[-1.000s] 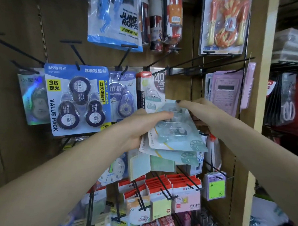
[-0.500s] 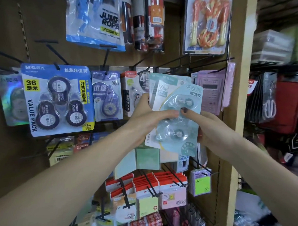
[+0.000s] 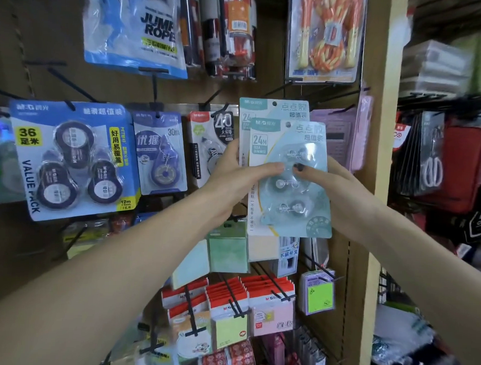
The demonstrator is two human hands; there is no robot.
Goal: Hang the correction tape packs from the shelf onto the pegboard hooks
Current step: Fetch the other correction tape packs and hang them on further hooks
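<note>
Two pale teal tape packs stand upright in front of the pegboard. The front pack (image 3: 289,184) carries three clear round dispensers; the rear pack (image 3: 273,109) sticks up behind it. My left hand (image 3: 234,179) grips their left edge, thumb across the front blister. My right hand (image 3: 335,192) holds the right edge, its dark-nailed thumb on the front. A black hook (image 3: 212,98) juts out at the upper left of the packs. Whether either hang hole sits on a hook cannot be made out.
A blue value pack (image 3: 72,158), a 30m pack (image 3: 160,151) and a 40 pack (image 3: 211,134) hang to the left. Jump ropes (image 3: 135,28) hang above, sticky notes (image 3: 228,311) on hooks below. A wooden post (image 3: 371,188) borders the board on the right.
Both hands have turned the packs from tilted flat to upright and lifted them up toward the hook row. The view has shifted a little.
</note>
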